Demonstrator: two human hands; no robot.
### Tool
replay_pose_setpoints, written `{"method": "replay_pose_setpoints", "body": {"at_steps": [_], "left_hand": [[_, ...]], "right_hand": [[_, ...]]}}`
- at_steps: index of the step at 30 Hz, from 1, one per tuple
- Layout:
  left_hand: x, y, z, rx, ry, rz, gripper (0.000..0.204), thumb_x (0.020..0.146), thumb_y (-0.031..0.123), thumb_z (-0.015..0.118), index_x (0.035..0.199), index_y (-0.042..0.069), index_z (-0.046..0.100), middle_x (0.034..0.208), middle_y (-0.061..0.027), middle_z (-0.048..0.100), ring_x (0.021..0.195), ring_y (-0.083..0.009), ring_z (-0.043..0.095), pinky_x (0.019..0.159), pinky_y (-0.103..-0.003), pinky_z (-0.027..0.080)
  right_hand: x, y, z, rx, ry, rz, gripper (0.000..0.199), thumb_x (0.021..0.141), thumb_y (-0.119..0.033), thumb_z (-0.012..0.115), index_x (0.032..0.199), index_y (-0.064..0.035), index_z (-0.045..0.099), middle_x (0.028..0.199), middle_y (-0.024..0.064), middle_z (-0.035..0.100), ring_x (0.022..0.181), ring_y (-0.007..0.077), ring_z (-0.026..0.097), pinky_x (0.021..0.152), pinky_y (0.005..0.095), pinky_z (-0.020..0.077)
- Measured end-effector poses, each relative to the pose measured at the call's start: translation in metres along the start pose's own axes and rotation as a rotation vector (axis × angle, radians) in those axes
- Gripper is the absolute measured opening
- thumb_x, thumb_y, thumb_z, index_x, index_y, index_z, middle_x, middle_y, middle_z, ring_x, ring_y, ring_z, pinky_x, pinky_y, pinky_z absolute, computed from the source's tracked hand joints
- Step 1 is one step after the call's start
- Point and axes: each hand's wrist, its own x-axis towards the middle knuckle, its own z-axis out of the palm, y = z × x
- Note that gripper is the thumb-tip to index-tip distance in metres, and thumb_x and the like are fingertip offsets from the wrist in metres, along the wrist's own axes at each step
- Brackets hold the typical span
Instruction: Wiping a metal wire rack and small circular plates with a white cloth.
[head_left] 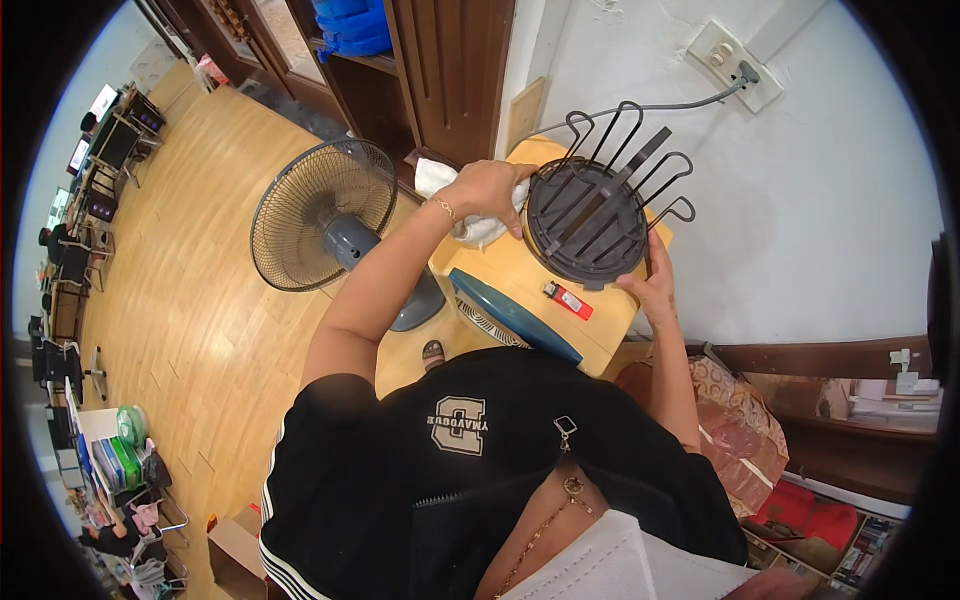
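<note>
A round black slatted rack point(580, 215) with several upright black wire loops sits on a small light wooden table point(625, 310). My left hand point(487, 195) grips its left rim, thumb at the near side and fingers at the far side. Under and beside that hand lies a crumpled white cloth point(437, 177). My right hand point(655, 285) grips the right rim, its thumb in front and its fingers partly hidden behind the edge. Just in front of the rack, a red lighter point(568, 299) lies on the tabletop, touched by neither hand.
A standing fan point(330, 220) is left of the table. A blue-rimmed round thing with a striped face point(515, 318) is at the table's near edge. A grey cable point(690, 103) runs to a wall socket point(735, 66). A patterned bag point(740, 425) stands at the right.
</note>
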Motion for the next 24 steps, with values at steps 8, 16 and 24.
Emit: {"method": "replay_pose_setpoints", "body": {"at_steps": [8,16,24], "left_hand": [[-0.003,-0.007,0.005,-0.045,0.066,0.067,0.101,0.046,0.026,0.088,0.135,0.009,0.046,0.111,-0.0192,0.065,0.104,-0.0349,0.061,0.086,-0.040,0.048],[-0.005,-0.007,0.010,-0.075,0.098,0.039,0.098,0.047,0.027,0.088,0.135,0.009,0.047,0.109,-0.0202,0.065,0.104,-0.0360,0.060,0.087,-0.040,0.047],[-0.007,-0.012,0.014,-0.073,0.151,0.085,0.097,0.048,0.029,0.087,0.134,0.011,0.048,0.107,-0.0194,0.065,0.102,-0.0354,0.061,0.086,-0.040,0.047]], "right_hand": [[0.001,-0.003,-0.002,-0.151,-0.012,-0.076,0.106,0.060,-0.033,0.086,0.144,0.0018,0.031,0.140,0.0177,0.041,0.132,0.0262,0.037,0.109,0.0346,0.0305],[-0.029,-0.011,0.020,-0.458,0.353,-0.005,0.094,0.071,-0.025,0.080,0.144,0.0042,0.029,0.114,0.0165,0.058,0.109,0.0216,0.055,0.092,0.0331,0.0438],[-0.033,-0.057,0.053,0.217,0.270,0.392,0.089,0.081,-0.011,0.071,0.149,-0.0002,0.015,0.066,0.0022,0.058,0.055,0.0117,0.057,0.050,0.0209,0.0428]]}}
